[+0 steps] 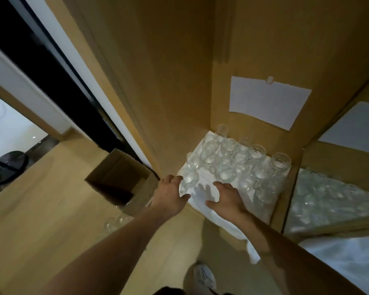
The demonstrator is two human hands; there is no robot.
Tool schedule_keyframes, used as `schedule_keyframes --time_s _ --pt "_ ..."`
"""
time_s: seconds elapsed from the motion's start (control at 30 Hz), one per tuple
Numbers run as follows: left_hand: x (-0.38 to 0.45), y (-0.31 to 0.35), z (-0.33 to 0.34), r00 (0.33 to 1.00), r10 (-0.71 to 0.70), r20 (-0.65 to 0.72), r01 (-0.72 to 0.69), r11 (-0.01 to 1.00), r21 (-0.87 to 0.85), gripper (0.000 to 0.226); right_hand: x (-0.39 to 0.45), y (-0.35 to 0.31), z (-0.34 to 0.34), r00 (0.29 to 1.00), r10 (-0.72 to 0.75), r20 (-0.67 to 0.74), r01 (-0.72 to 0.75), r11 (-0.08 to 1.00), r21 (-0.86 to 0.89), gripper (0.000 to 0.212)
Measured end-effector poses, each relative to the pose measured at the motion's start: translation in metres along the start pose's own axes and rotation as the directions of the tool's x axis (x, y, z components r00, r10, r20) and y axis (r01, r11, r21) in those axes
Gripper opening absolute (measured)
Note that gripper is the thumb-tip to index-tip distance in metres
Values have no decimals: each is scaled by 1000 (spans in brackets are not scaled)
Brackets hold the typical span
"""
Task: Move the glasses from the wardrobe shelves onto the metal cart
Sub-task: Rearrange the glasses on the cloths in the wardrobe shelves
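Several clear stemmed glasses stand on a white cloth that covers a shelf inside the wooden wardrobe. My left hand is at the cloth's front left corner, fingers curled beside the nearest glass. My right hand hovers over the bare front part of the cloth with fingers spread and casts a shadow there. Neither hand holds a glass. The metal cart is out of view.
An open cardboard box sits on the wooden floor to the left, with a few glasses beside it. More glasses fill the neighbouring compartment on the right. A white paper sheet hangs on the wardrobe's back wall.
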State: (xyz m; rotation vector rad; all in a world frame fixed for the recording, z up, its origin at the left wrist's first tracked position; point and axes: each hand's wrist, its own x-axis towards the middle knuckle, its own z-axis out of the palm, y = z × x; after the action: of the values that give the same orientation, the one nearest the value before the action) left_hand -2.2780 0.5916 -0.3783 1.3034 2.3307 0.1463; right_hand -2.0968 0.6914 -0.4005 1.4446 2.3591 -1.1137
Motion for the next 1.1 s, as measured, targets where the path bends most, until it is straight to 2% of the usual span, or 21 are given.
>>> schedule_keyframes --time_s 0.1,0.27,0.4,0.57,0.77,0.9,1.0,1.1 --pt "16 -13 12 1000 -14 19 14 1000 7 65 15 -4 12 999 14 40 -15 1000 26 75" --pt "52 -17 4 998 -52 32 54 996 -76 63 48 -8 38 988 91 125 -101 992 73 77" --pt "99 -25 8 1000 -19 20 21 990 -140 60 79 -10 63 979 147 141 -167 976 138 80" --pt "166 -38 33 999 -10 41 17 984 -180 73 128 -10 102 968 186 171 -221 950 219 78" --pt "224 -42 76 1000 17 -18 -21 963 -269 70 182 -6 157 909 310 280 -402 830 387 77" --pt "268 -46 106 999 -51 -10 46 955 -293 95 214 -2 187 877 360 320 -476 749 461 75" --pt "290 -51 126 998 -35 -43 21 960 -279 110 236 -2 201 855 391 341 -516 701 492 72" --pt "304 -58 150 990 3 -144 -35 975 -221 112 254 -2 213 830 452 327 -557 643 526 52"
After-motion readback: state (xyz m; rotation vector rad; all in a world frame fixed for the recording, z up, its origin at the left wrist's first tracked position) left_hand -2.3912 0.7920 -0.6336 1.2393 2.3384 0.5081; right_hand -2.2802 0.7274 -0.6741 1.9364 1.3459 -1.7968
